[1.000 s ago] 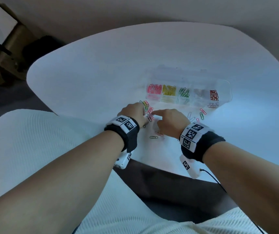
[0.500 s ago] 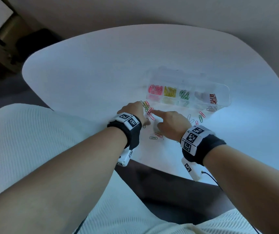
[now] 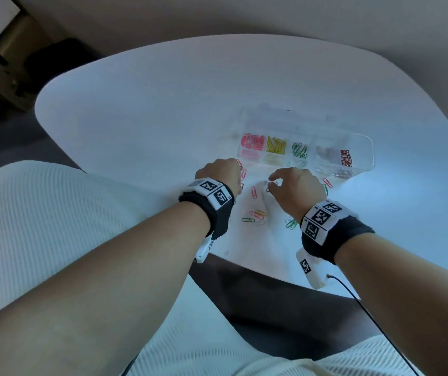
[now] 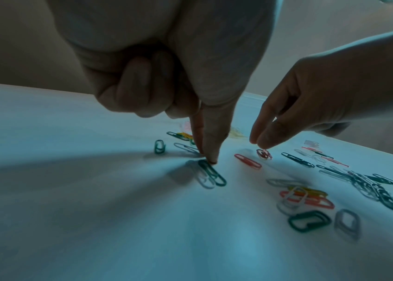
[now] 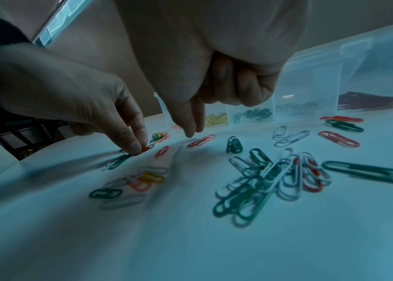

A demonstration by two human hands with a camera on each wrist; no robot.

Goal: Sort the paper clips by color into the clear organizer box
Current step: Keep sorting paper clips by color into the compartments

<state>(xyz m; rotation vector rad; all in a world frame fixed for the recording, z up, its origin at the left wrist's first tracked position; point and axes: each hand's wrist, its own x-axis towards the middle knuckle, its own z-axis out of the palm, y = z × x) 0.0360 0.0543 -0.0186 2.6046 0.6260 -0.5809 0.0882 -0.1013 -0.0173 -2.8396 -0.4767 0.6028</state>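
Left side first: my left hand [image 3: 218, 173] is low over the white table [image 3: 136, 118], wrist bent so the knuckles face up. Thumb and index finger point straight down with their tips squeezed together on the end of a red clip [image 5: 148, 148], nipping it against the tabletop. The other three fingers are tucked into the palm. A green clip [image 4: 212, 173] lies just beside that fingertip, partly over a white one.

In the middle, between my wrists, there's a little mixed heap [image 3: 255, 215] of green, pink, yellow and white clips, and one pink clip [image 3: 253, 191] sits alone a bit further out.

My right hand [image 3: 295, 187] is a touch higher off the table, in much the same pose: thumb and index finger aimed down with only a narrow gap, the rest curled in. Right under those tips is another red clip [image 5: 201, 141]. Honestly I can't tell whether I've got hold of it or am just above it. By that wrist is a bigger tangle [image 5: 263, 176] of green and white clips.

The clear organizer box [image 3: 364, 147] is past my right hand, lid open. Its compartments go pink [image 3: 252, 142], yellow [image 3: 276, 144], green [image 3: 299, 151], then some pale ones I can't make out, and red [image 3: 345, 158] at the far right end.
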